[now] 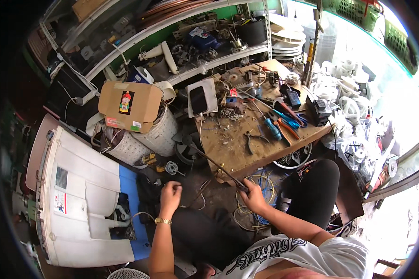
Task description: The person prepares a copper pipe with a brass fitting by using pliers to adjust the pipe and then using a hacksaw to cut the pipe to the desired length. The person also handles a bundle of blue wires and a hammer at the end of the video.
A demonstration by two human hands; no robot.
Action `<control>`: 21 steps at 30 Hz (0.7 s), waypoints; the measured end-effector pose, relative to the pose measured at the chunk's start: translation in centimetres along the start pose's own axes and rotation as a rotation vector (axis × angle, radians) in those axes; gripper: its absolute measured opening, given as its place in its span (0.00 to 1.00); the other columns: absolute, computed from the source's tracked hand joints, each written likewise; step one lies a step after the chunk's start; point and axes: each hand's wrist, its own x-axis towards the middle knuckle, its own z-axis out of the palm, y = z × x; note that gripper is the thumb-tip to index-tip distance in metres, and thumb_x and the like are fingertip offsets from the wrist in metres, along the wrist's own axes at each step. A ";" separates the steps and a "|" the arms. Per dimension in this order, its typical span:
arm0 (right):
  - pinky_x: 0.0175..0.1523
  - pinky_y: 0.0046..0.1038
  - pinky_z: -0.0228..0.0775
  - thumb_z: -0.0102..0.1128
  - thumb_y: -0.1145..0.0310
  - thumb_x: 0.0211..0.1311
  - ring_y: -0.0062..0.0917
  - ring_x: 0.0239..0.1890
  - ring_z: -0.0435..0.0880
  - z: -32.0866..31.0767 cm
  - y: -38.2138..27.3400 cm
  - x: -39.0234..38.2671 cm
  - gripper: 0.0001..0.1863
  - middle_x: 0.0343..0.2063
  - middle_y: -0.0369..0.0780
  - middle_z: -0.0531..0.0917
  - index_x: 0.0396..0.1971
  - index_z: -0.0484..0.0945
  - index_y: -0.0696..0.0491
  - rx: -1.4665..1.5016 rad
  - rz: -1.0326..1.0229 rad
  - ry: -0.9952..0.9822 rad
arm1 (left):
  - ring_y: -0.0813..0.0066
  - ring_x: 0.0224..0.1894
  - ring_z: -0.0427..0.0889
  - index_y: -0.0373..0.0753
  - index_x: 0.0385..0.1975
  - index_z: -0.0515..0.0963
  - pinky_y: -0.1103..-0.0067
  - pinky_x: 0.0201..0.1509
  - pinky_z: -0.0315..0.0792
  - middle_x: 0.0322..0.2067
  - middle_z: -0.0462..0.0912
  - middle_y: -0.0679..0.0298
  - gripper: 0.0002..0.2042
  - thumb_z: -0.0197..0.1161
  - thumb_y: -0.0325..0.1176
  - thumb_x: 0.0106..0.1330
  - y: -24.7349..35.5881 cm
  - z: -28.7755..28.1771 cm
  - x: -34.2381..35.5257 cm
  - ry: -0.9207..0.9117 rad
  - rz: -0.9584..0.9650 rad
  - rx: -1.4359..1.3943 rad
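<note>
My right hand (250, 194) grips the handle end of a long dark rod (207, 157), which reaches up-left past small brass fittings at the near edge of the cluttered wooden workbench (226, 151). My left hand (171, 194), with a gold watch at the wrist, is closed left of it, below a small metal part (171, 168) on the floor; whatever its fingers may hold is too small to make out. Pliers (250, 142), screwdrivers (273, 129) and a tablet-like dark panel (198, 99) lie on the bench. Left of me stands a white-and-blue plastic appliance (70, 167).
A cardboard box (111, 99) sits on white baskets (160, 135) beside the bench. Shelves (219, 56) of parts run behind. Coiled cables (260, 216) lie under the bench edge, near my bent right knee. Piles of white plastic parts (349, 102) fill the right side.
</note>
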 end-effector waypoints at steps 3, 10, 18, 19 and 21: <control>0.50 0.46 0.73 0.66 0.76 0.54 0.59 0.48 0.79 0.1 -1.4 0.3 0.19 0.40 0.57 0.82 0.47 0.76 0.59 0.020 -0.004 0.016 | 0.51 0.57 0.82 0.33 0.52 0.79 0.64 0.61 0.73 0.51 0.83 0.48 0.18 0.64 0.42 0.71 0.4 3.4 1.6 -0.309 0.062 0.136; 0.48 0.46 0.74 0.64 0.77 0.55 0.59 0.46 0.79 1.3 0.0 0.3 0.18 0.39 0.58 0.82 0.46 0.75 0.60 0.009 -0.023 0.038 | 0.37 0.57 0.79 0.32 0.57 0.73 0.57 0.59 0.73 0.52 0.81 0.38 0.26 0.56 0.50 0.75 0.4 10.3 3.5 -0.417 -0.070 0.013; 0.38 0.32 0.72 0.62 0.78 0.62 0.37 0.27 0.77 1.8 0.9 1.6 0.08 0.27 0.52 0.80 0.40 0.75 0.63 0.108 0.063 0.046 | 0.39 0.40 0.83 0.38 0.43 0.72 0.50 0.40 0.75 0.35 0.85 0.44 0.13 0.55 0.43 0.76 1.8 12.7 3.5 -0.211 0.114 0.141; 0.39 0.33 0.73 0.62 0.78 0.62 0.38 0.28 0.77 1.9 1.0 1.7 0.09 0.28 0.52 0.81 0.40 0.75 0.63 0.116 0.051 0.050 | 0.39 0.38 0.84 0.38 0.41 0.72 0.50 0.38 0.75 0.34 0.85 0.45 0.13 0.55 0.43 0.76 2.0 12.8 3.4 -0.198 0.123 0.144; 0.41 0.33 0.73 0.61 0.79 0.61 0.42 0.31 0.79 2.1 1.0 1.9 0.09 0.30 0.53 0.81 0.41 0.76 0.63 0.137 0.024 0.061 | 0.39 0.36 0.84 0.39 0.41 0.73 0.51 0.36 0.75 0.31 0.85 0.45 0.13 0.55 0.44 0.76 2.3 12.6 3.7 -0.196 0.118 0.179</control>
